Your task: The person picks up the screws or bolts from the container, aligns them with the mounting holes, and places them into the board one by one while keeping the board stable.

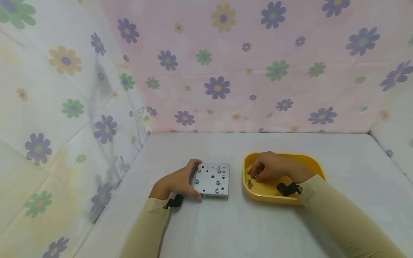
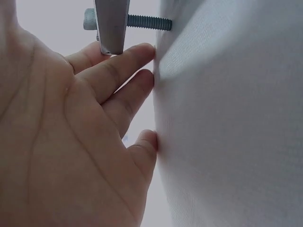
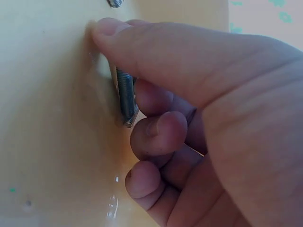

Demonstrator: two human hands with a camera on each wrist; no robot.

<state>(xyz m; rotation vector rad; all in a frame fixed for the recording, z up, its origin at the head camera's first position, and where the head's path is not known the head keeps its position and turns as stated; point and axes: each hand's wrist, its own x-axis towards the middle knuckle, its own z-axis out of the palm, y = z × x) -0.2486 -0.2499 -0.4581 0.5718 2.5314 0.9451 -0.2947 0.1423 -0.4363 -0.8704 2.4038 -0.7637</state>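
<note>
A square silver metal plate with several holes lies at the middle of the table. My left hand grips its left side, thumb at the near corner and fingers at the far one. Several socket-head screws stand in the holes; in the left wrist view the threaded shank of one screw sticks out under the plate. My right hand reaches into a yellow tray, thumb and forefinger pinching a screw whose head is hidden behind the thumb.
More loose screws lie at the left end of the tray, near my right fingertips. The white-covered table meets a flowered cloth wall behind, with cloth at both sides too. Dark wrist cameras sit on both wrists.
</note>
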